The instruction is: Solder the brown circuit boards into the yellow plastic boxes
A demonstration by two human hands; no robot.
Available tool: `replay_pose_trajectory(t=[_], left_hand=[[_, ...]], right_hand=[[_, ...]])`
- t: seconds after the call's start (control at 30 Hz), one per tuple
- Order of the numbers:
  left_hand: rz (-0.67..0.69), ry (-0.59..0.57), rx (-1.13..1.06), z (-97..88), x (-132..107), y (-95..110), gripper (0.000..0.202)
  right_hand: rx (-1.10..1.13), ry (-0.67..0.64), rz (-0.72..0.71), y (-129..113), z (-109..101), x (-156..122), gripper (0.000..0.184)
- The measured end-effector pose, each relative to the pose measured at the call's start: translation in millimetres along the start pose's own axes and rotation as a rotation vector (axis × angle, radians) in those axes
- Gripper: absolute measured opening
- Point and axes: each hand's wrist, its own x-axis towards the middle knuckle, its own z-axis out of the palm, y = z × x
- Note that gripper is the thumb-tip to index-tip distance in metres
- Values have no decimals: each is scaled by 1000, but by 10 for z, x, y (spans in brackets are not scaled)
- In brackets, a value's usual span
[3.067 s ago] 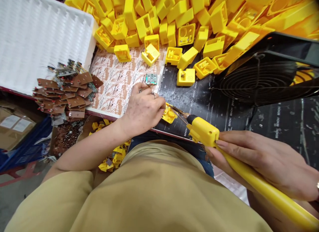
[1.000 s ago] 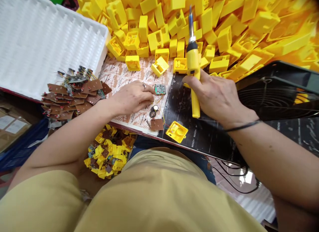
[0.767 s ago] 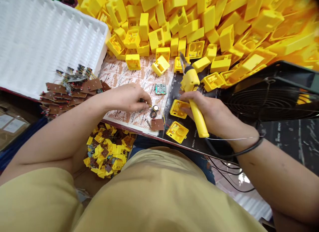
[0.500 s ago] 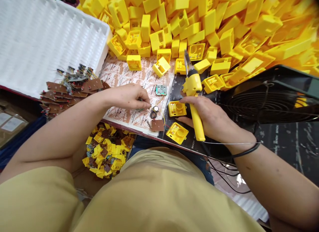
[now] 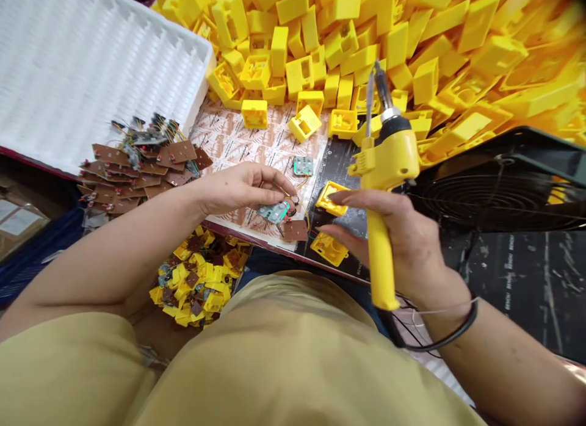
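Observation:
My right hand grips a yellow soldering iron, its tip pointing up and away, and its fingertips pinch a small yellow plastic shell lifted off the black mat. My left hand pinches a small green circuit board with wires, held just above the printed sheet. A brown board and a second yellow shell lie at the table's near edge. Another green board rests on the sheet beyond my left fingers.
A large heap of yellow housings fills the back. A white foam tray sits at far left with a stack of brown wired boards before it. A black fan stands right. Below the table edge lies a pile of yellow and brown parts.
My right hand lifted the yellow shell off the mat and raised the soldering iron. My left hand picked up a green circuit board from the sheet. The view shifted slightly.

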Motion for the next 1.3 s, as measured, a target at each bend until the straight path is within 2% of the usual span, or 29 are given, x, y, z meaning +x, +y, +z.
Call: replay_pose_trajectory(t=[0.1,0.2,0.3,0.4,0.5,0.67,0.77,0.83,0.9,0.97,1.1,1.17,1.23,1.3], left_hand=[[10,14,95,80,19,119,26],[-6,-30,39,126,32,208,28],[31,-107,-51,121,20,215,32],[90,-130,16,96,5,187,35],[106,-135,61,90,17,169,35],[91,-222,-113,95,68,95,34],[94,-304,-259,83,72,45,31],[105,-316,-300,90,59,53,28],[113,-259,-266,123,34,100,24],[114,-140,-154,178,1,159,20],[158,259,236,272,-67,192,16],[187,396,357,288,-75,155,18],[217,438,346,291,-48,114,17],[216,438,247,295,16,97,13]], right_hand=[[71,7,-72,-164,158,0,35],[119,-25,-151,-200,265,-17,30],[174,20,-96,-205,253,-30,35],[238,79,9,-228,200,-38,44],[283,91,21,-250,168,-51,45],[268,66,-9,-240,139,-57,42],[255,123,-14,-207,167,-62,43],[239,166,13,-197,215,-78,45],[221,183,58,-213,264,-96,48],[199,191,86,-235,284,-99,48],[89,175,113,-127,179,-32,38],[3,101,127,38,92,8,40],[-73,3,116,218,35,22,45],[-113,-94,91,346,24,-2,44]])
